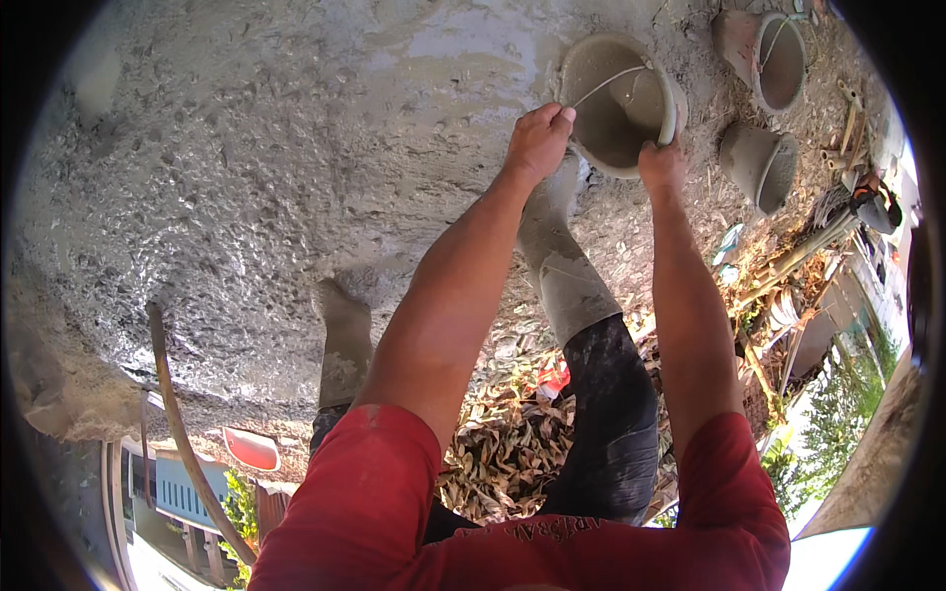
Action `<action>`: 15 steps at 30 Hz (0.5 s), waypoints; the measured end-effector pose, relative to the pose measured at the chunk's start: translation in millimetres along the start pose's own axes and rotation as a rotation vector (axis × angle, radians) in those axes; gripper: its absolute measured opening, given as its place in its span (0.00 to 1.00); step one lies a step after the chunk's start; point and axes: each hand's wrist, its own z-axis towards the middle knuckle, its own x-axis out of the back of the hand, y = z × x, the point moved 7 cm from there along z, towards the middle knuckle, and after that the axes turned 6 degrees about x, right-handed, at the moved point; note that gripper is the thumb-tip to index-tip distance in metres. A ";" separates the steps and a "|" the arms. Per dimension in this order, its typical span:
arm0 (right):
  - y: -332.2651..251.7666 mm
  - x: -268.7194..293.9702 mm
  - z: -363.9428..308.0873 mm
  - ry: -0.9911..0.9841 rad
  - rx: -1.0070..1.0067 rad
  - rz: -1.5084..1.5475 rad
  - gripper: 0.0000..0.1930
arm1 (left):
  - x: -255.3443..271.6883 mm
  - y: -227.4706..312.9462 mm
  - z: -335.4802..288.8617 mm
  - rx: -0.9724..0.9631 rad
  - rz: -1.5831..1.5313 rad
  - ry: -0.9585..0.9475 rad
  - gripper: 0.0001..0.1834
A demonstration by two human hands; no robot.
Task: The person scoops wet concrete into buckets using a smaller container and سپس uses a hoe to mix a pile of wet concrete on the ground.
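A grey, mud-coated bucket (597,71) is between my two hands at the upper right, its open mouth facing up toward me. My left hand (539,144) grips the left side of its rim, close to where the thin wire handle (603,85) crosses the mouth. Closed round the lower right part of the rim is my right hand (662,165). Some wet grey material shows inside, with a paler lump against the wall. Whether the bucket's base rests on the ground is hidden.
Wet grey mix (256,187) covers the ground ahead and left; my mud-coated feet stand in it. Two more buckets, one upper (737,39) and one lower (747,158), lie tipped at right. A wooden pole (175,414) rises at left. Dry leaves (507,453) and sticks lie nearby.
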 end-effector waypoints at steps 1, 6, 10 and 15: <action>-16.2 -3.2 -15.2 0.005 0.007 -0.012 0.43 | 17.5 -3.0 -8.4 -0.004 -0.015 0.002 0.20; -131.0 -57.1 -101.0 0.021 0.070 -0.003 0.45 | 137.4 -61.3 -62.3 0.050 -0.009 0.093 0.24; -265.2 -97.6 -179.4 -0.038 0.176 -0.034 0.46 | 282.5 -112.7 -124.0 0.076 -0.122 0.292 0.24; -381.7 -167.3 -311.9 -0.113 0.248 0.177 0.49 | 412.4 -162.3 -246.6 0.227 -0.272 0.532 0.26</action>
